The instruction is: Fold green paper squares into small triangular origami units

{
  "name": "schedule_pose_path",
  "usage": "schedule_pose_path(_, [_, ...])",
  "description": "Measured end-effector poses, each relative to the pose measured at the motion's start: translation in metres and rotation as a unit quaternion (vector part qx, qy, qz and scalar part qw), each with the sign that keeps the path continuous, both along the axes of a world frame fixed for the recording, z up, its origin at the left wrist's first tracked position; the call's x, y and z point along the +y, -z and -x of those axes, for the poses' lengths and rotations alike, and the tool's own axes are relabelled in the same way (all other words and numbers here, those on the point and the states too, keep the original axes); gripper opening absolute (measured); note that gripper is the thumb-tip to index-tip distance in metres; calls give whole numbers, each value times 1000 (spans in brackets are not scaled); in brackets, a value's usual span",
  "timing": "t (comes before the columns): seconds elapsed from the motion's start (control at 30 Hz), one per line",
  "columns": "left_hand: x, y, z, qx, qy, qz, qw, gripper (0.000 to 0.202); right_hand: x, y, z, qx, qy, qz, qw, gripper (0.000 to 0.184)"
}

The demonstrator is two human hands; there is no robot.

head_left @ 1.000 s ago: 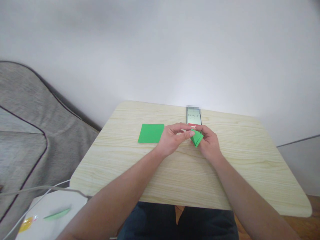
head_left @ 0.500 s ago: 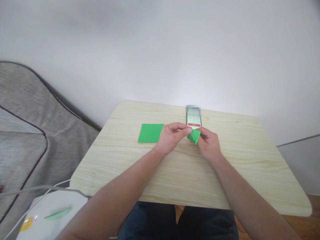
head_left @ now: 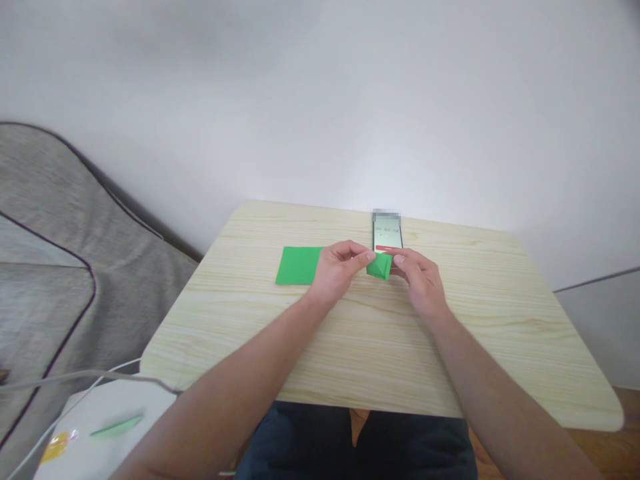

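A small folded piece of green paper [head_left: 379, 267] is held up over the table between my two hands. My left hand [head_left: 339, 268] pinches its upper left corner between thumb and fingers. On the other side, my right hand [head_left: 421, 277] has its thumb and fingertips closed on the paper's right edge. A stack of flat green paper [head_left: 299, 265] lies on the table, its right part hidden behind my left hand. Just beyond the folded paper lies a phone [head_left: 387, 235] with a timer on its screen, its lower end covered by my hands.
The light wood-grain table [head_left: 480, 267] stands against a white wall [head_left: 320, 100]. A grey sofa [head_left: 115, 280] is at the left. Lower left, a white surface [head_left: 100, 453] bears a light green folded piece [head_left: 117, 425] and a yellow item [head_left: 55, 447]; cables [head_left: 90, 378] cross above it.
The folded green paper has shifted slightly left and turned more level. My right thumb has come round to the near side, gripping its right edge, and my right hand has drawn a little rightward.
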State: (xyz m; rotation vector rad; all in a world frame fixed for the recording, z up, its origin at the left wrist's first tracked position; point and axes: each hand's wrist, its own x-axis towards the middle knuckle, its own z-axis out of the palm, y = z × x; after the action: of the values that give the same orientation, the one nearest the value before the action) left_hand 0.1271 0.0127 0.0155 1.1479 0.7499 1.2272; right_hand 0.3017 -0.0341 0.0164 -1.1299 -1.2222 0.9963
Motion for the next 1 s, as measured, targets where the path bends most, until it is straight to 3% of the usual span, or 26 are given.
schedule_pose_path(0.2, [1, 0, 2, 12, 6, 0, 1000, 22, 1, 0, 0, -74, -3, -30, 997, 13])
schedule_pose_path(0.47, [-1, -3, 1, 19, 7, 8, 1000, 28, 0, -3, 0, -90, 6, 1, 996, 23])
schedule_pose_path(0.8, [-2, 5, -2, 30, 58, -8, 998, 43, 8, 7, -4, 73, 7, 47, 996, 18])
schedule_pose_path(0.93, [-3, 3, 0, 27, 62, -40, 997, 50, 9, 7, -4, 83, 0, 65, 994, 20])
schedule_pose_path(1.0, [-2, 3, -1, 32, 60, -54, 996, 42, 10, 6, -4, 85, -2, 72, 994, 22])
